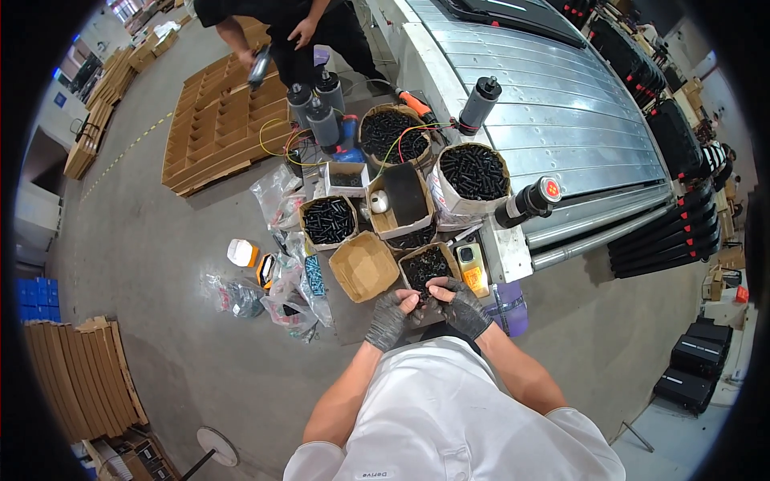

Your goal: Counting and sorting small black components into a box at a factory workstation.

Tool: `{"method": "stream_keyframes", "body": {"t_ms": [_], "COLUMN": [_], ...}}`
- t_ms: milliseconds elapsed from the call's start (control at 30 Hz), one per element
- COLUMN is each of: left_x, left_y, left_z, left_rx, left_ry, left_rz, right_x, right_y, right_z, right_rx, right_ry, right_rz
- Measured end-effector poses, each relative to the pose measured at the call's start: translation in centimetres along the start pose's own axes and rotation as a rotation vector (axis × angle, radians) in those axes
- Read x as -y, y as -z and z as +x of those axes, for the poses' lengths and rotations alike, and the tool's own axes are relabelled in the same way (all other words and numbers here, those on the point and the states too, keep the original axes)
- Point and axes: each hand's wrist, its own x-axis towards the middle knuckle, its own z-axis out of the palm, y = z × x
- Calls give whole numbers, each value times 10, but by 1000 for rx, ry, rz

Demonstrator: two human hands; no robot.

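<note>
My left hand [391, 316] and my right hand [460, 306] wear dark fingerless-looking gloves and meet close in front of me. Thumb and fingers of each are pinched together; whatever lies between them is too small to make out. Just beyond my fingertips is a cardboard box of small black parts [425, 267]. An empty-looking cardboard box [363, 267] stands to its left. Right of the parts box lies a smartphone [471, 258] with an orange label beside it.
Farther back are boxes of black cylindrical pieces [474, 171], grey cylinders with wires [322, 123] and a metal roller conveyor [577, 128]. Plastic bags [293, 309] lie at left. Across from me a person in black holds a grey cylinder [259, 66] over a divided cardboard tray [180, 164].
</note>
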Motion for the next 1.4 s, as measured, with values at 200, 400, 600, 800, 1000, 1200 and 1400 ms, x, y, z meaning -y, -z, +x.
{"method": "stream_keyframes", "body": {"t_ms": [200, 400, 600, 800, 1000, 1200, 1400], "left_x": [-3, -4, 0, -1, 3, -8, -5], "left_y": [-1, -3, -4, -4, 1, 1, 21], "left_z": [-2, 2, 6, 7, 10, 4, 8], "left_rx": [22, -37, -97, -90, -80, -58, -48], "left_ry": [31, -39, -197, -252, -241, -399, -339], "left_rz": [-122, 7, 172, 280, 275, 261, 768], "right_x": [-3, 0, -6, -6, -15, -11, -24], "right_y": [-3, -11, -9, -10, -11, -4, -2], "right_z": [-1, -5, -2, 0, 6, 10, 27], "right_rx": [-76, -78, -72, -101, -141, -68, -22], "right_ry": [230, 255, 381, 353, 365, 400, 346], "right_rz": [-403, -518, -704, -720, -596, -745, -723]}}
